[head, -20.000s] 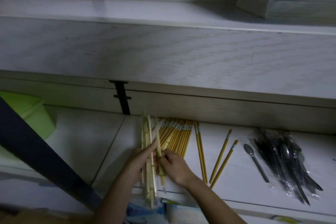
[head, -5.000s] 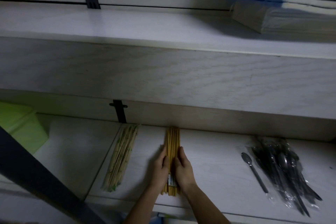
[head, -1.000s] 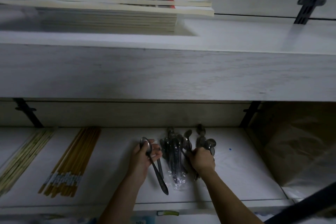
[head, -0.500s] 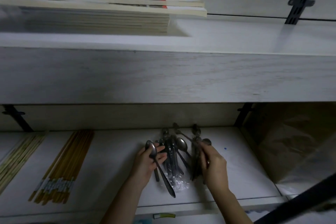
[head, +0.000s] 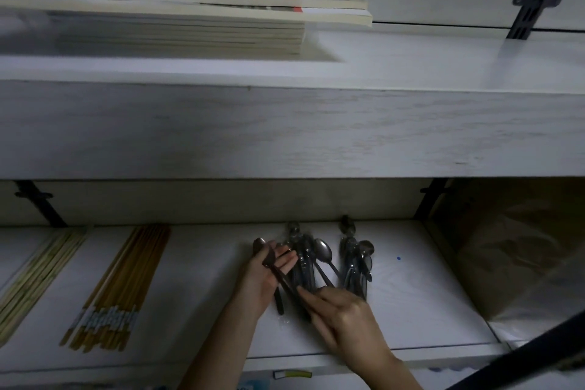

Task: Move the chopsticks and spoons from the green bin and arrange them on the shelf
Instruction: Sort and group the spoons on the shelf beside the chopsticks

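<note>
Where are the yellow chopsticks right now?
Head view: the yellow chopsticks lie on the lower shelf, left of centre, between the pale chopsticks at the far left and the spoons.

L hand point(head: 267, 275) palm-up w/ fingers straight, R hand point(head: 346, 315) just beside, fingers stretched fwd-left, both forearms extended.

Spoon handles point(head: 304, 274) are hidden beneath the right hand point(head: 345, 317), whose grip cannot be told. Pale chopsticks point(head: 34, 275) at 8 o'clock are cut by the edge; books point(head: 177, 32) at 11 o'clock are blurred.
</note>
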Motion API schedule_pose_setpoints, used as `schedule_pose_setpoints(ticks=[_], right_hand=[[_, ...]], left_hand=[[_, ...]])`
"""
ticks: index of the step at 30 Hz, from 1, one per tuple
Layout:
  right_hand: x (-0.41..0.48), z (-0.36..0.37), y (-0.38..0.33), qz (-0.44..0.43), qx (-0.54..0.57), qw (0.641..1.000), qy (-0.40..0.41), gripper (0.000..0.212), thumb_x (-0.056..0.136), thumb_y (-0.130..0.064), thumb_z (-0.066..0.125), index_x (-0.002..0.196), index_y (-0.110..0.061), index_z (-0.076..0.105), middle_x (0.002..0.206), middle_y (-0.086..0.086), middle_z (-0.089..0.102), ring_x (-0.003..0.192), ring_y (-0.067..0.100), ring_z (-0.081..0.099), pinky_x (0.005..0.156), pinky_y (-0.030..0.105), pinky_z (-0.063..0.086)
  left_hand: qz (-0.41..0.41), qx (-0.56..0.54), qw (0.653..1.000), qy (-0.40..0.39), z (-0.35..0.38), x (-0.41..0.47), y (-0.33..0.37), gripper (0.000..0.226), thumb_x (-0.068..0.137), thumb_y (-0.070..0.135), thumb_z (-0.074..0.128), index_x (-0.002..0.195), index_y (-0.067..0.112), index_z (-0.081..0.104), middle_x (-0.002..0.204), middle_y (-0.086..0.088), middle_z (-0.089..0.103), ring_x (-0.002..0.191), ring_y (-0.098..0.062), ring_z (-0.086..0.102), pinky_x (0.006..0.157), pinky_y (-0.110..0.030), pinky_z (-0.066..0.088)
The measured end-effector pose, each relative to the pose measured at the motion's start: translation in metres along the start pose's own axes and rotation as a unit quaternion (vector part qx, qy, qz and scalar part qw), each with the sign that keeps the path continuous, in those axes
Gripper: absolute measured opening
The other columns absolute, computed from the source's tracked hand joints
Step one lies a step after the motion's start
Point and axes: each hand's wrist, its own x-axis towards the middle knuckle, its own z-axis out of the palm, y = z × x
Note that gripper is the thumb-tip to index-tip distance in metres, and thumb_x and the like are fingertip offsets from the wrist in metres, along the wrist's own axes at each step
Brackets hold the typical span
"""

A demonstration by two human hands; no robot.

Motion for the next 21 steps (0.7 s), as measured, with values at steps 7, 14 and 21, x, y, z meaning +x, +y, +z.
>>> schedule_pose_setpoints(ticks=[7, 14, 21], right_hand=[[0.015, 0.004, -0.015, 0.364, 0.532, 0.757, -0.106, 0.064, 0.060, -0.032, 0.053, 0.124, -0.029, 0.057, 0.098, -0.004, 0.075, 0.086, 0.008, 0.069, 0.082, 0.024, 0.052], [0.021, -0.012, -0.024, 0.369, 0.642, 0.657, -0.140, 0.051, 0.090, -0.050, 0.043, 0.097, -0.004, 0.064, 0.067, 0.006, 0.060, 0.051, 0.014, 0.052, 0.055, 0.022, 0.043], [0.024, 0.005, -0.035, 0.373, 0.498, 0.765, -0.165, 0.035, 0.101, -0.021, 0.033, 0.078, -0.010, 0.057, 0.037, -0.007, 0.048, 0.035, 0.003, 0.045, 0.043, 0.016, 0.035]], left_hand=[[0.042, -0.021, 0.999, -0.016, -0.002, -0.001, -0.003, 0.027, 0.101, 0.013, 0.029, 0.089, 0.001, 0.050, 0.085, -0.021, 0.056, 0.057, -0.023, 0.071, 0.063, -0.034, 0.060], [0.069, -0.010, 0.996, -0.047, -0.001, -0.006, -0.001, 0.027, 0.100, 0.013, 0.030, 0.091, 0.002, 0.053, 0.079, -0.020, 0.065, 0.061, -0.022, 0.072, 0.057, -0.028, 0.060], [0.079, 0.032, 0.996, -0.037, 0.001, -0.008, -0.004, 0.024, 0.099, 0.014, 0.034, 0.091, 0.007, 0.056, 0.061, -0.003, 0.072, 0.042, -0.012, 0.062, 0.045, -0.021, 0.053]])
